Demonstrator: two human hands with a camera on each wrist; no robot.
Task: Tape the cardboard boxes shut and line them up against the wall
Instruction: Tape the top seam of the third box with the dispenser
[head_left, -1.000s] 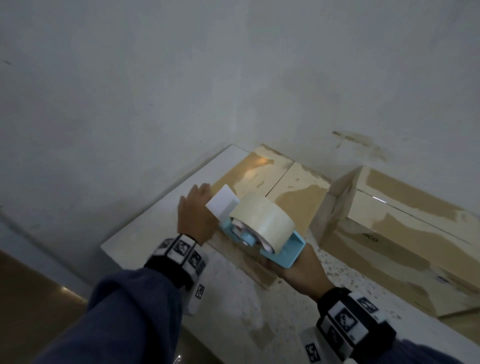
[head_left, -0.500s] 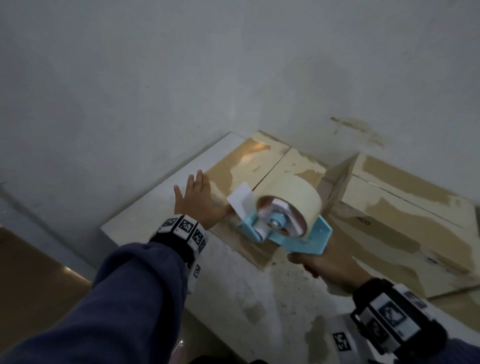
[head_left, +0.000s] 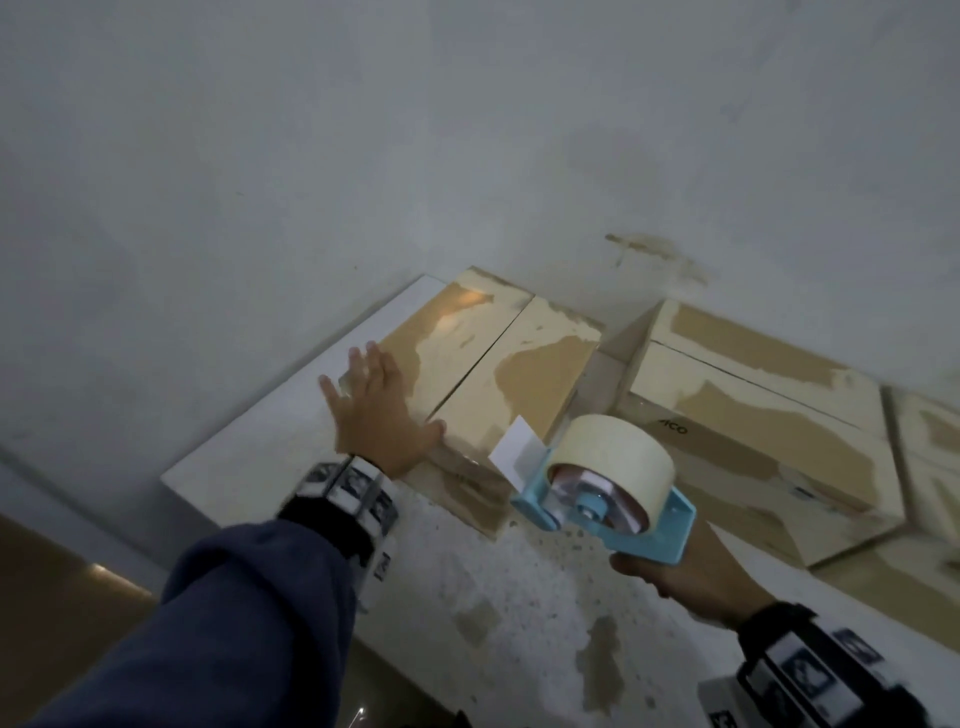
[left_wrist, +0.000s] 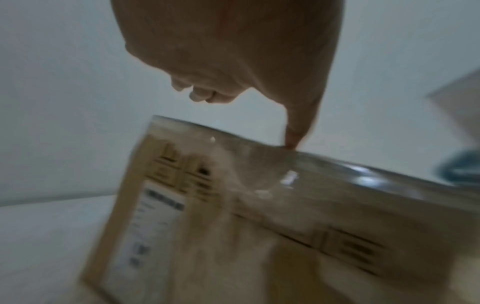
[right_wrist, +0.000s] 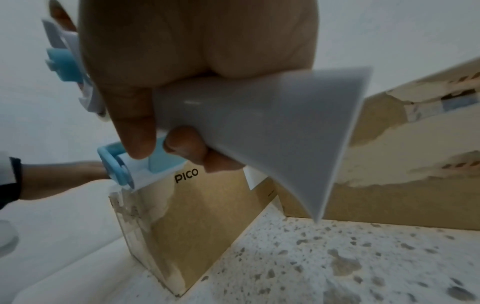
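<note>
A small cardboard box (head_left: 498, 364) with closed flaps stands against the wall, its near side (right_wrist: 197, 216) printed PICO. My left hand (head_left: 376, 410) lies flat with spread fingers on its left top edge; in the left wrist view the thumb (left_wrist: 298, 127) touches the box's glossy taped edge (left_wrist: 259, 164). My right hand (head_left: 691, 577) grips the grey handle (right_wrist: 233, 115) of a blue tape dispenser (head_left: 602, 499) carrying a cream tape roll (head_left: 618, 447). The dispenser hovers at the box's near right corner, a white tape tab (head_left: 517, 454) sticking out.
A larger cardboard box (head_left: 753, 415) stands to the right against the wall (head_left: 467, 130), and another box (head_left: 930, 452) shows at the right edge. The boxes stand on a pale speckled ledge (head_left: 519, 597), whose left end (head_left: 187, 483) drops to a brown floor.
The right hand has pulled the tape dispenser off the box top, toward me and to the right. The left hand has flattened and spread on the box's left edge.
</note>
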